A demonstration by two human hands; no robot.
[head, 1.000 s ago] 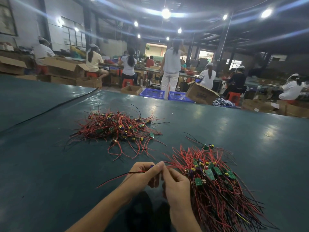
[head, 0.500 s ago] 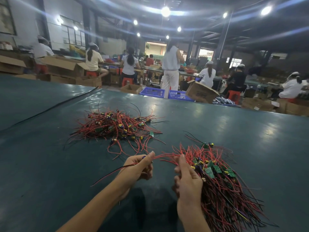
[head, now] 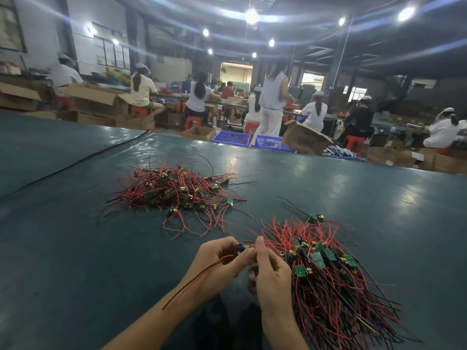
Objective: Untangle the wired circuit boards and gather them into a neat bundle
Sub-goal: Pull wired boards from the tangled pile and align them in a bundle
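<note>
Two heaps of small green circuit boards with red and black wires lie on the dark green table (head: 75, 248). The tangled heap (head: 174, 193) is further off, left of centre. The larger heap (head: 328, 274) lies near me on the right, its wires fanned out toward me. My left hand (head: 217, 263) pinches one wired board (head: 241, 247) with blue and yellow parts; its red and black wires trail down over my left forearm. My right hand (head: 270, 276) pinches the same piece from the right, right beside the near heap.
A black cable (head: 75, 160) runs across the table at the far left. Beyond the far table edge stand blue crates (head: 231, 137) and cardboard boxes (head: 305, 138), with several people working at benches behind them.
My hands were together, drew apart half a second ago with the right hand near the heap, and now meet again on the wired board held by the left hand.
</note>
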